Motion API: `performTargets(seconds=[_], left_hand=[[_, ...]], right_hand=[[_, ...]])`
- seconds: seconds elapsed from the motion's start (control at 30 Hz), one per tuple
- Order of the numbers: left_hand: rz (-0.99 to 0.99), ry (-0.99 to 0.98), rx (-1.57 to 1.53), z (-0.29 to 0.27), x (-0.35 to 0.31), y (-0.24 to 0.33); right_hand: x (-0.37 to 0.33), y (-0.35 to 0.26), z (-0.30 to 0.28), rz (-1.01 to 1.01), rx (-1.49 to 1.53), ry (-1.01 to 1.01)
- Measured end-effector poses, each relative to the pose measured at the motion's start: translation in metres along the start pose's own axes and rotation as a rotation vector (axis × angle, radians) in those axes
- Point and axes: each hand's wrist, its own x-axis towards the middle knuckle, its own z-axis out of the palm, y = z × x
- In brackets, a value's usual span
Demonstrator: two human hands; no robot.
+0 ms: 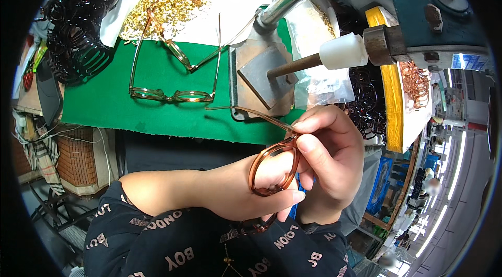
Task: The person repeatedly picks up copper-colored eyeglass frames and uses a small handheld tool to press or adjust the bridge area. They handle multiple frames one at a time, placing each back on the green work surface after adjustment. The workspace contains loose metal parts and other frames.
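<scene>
A translucent brown eyeglass frame [252, 173] is held between both hands in front of my chest, turned on edge. My left hand [238, 188] reaches in from the left and closes around the front of the frame, with the thumb below one rim. At the frame's upper corner, my right hand [334, 159] pinches the hinge area between thumb and forefinger. From there one temple arm [259, 113] points left, past the front of a metal plate [265, 78]. The fingertips cover the hinge itself. The second rim is partly hidden beneath my left hand.
Other eyeglass frames [193, 96] lie on a green mat [104, 107] beside a heap of small gold parts [157, 13]. A press with a white collar [342, 51] overhangs the plate. Dark frames [78, 36] are piled left; a yellow-edged box [393, 109] stands right.
</scene>
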Motion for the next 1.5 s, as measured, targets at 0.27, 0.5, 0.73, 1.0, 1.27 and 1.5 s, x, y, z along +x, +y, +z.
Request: performTargets(seconds=[0.27,0.5,0.73,1.0,1.27,1.5], left_hand=[[-0.058,0.032,-0.11,0.004,0.003,0.003],[-0.059,0.021,-0.148,0.004,0.004,0.007],[-0.063,0.066,-0.13,0.004,0.003,0.006],[-0.051,0.043,-0.151,0.005,0.003,0.003],[-0.088,0.073,-0.09,0.007,0.003,0.01],[-0.05,0.072,-0.125,0.007,0.006,0.009]], right_hand=[[0.001,0.0,-0.008,0.024,0.091,-0.049],[0.007,0.015,-0.013,-0.048,0.2,-0.051],[0.008,0.011,-0.008,-0.043,0.078,-0.044],[0.009,0.015,-0.01,-0.081,0.129,-0.061],[0.009,0.015,-0.014,-0.106,0.096,-0.105],[0.014,0.025,-0.004,-0.072,0.41,-0.08]])
